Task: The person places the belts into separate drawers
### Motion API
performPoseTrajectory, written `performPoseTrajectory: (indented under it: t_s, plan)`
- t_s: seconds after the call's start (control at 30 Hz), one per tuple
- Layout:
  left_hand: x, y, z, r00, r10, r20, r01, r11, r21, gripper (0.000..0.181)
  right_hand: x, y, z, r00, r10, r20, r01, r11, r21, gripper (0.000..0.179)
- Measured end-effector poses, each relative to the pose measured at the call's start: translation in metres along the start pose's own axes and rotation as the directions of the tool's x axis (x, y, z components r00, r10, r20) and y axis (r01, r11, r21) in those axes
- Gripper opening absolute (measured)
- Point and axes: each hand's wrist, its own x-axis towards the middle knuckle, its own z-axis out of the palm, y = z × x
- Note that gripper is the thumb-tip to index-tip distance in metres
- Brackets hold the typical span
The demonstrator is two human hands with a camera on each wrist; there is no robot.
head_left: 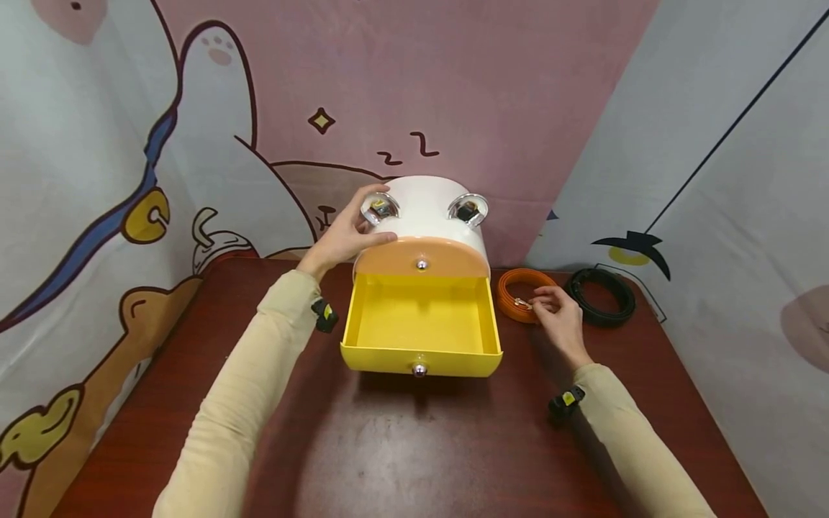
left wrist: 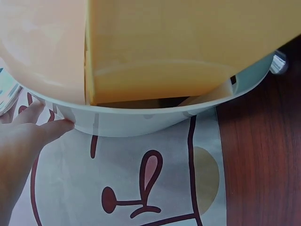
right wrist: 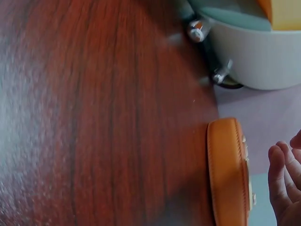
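Observation:
A white cabinet [head_left: 427, 198] with an orange upper drawer [head_left: 453, 257] and two shiny round eyes faces me on the table. Its lower yellow drawer [head_left: 421, 316] is pulled out, and only bare yellow plastic shows inside. My left hand [head_left: 346, 234] rests on the cabinet's left side, fingers behind one eye and thumb extended at the front edge. In the left wrist view, that hand [left wrist: 28, 132] touches the white shell. My right hand [head_left: 560, 316] hovers at a coiled orange belt [head_left: 512, 313], fingertips close to its metal buckle [head_left: 522, 303]. The right wrist view shows these fingers apart from the orange belt [right wrist: 225, 169].
A coiled black belt [head_left: 624, 309] lies right of the orange one, near the table's right edge. The dark red-brown table [head_left: 401, 460] meets a cartoon-printed cloth backdrop [head_left: 505, 108] behind the cabinet and on both sides. The open drawer juts toward me between both forearms.

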Motion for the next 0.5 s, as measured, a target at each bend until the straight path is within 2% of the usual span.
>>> performPoseTrajectory:
  t_s: [0.1,0.2,0.43,0.5]
  plan:
    - [-0.004,0.010,0.001,1.000,0.000,0.005,0.000,1.000,0.001,0.077,0.002,0.005,0.001,0.999,0.009,-0.037,-0.010,0.999,-0.043,0.020]
    - [-0.004,0.010,0.000,1.000,0.004,0.010,-0.004,1.000,0.002,0.077,0.005,0.010,0.001,0.997,0.024,-0.073,-0.029,0.997,-0.067,0.020]
    - [0.006,-0.015,-0.003,1.000,0.001,0.002,-0.001,1.000,0.017,0.077,0.011,0.019,-0.002,0.989,0.046,-0.143,-0.063,0.991,-0.117,0.020]
    - [0.007,-0.017,-0.004,1.000,0.001,0.003,-0.001,1.000,0.024,0.077,0.012,0.021,-0.004,0.986,0.050,-0.157,-0.072,0.988,-0.136,0.020]
